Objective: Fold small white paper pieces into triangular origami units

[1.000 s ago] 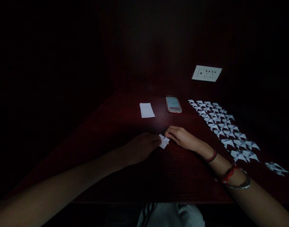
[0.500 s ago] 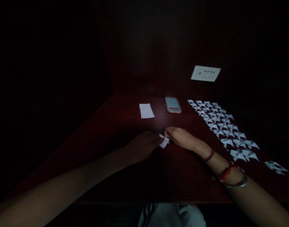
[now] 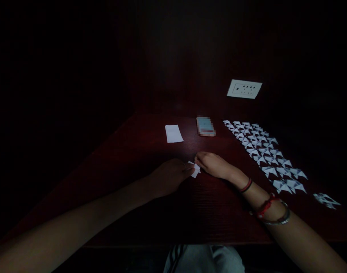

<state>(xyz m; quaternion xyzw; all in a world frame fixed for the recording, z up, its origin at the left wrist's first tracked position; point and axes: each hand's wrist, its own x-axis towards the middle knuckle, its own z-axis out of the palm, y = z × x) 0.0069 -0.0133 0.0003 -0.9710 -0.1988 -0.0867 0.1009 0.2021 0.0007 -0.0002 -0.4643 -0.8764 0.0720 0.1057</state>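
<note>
A small piece of folded white paper [image 3: 195, 172] lies low over the dark red table, its points spreading out between my hands. My left hand [image 3: 173, 173] pinches it from the left, thumb on top. From the right, my right hand [image 3: 211, 163] has its fingers curled together at the paper's upper right edge; the fingertips are partly hidden, and it seems to grip that edge. Bracelets circle my right wrist and forearm.
Ahead lie a stack of white paper sheets [image 3: 174, 134] and a blurred-out phone [image 3: 205, 126]. Rows of folded paper figures [image 3: 255, 144] cover the right side, with another folded piece [image 3: 327, 200] nearer me. A socket plate [image 3: 244, 89] is on the back wall.
The whole view has shifted slightly, so things appear a little further left. Both hands stay at the folded paper with hardly any visible movement.
</note>
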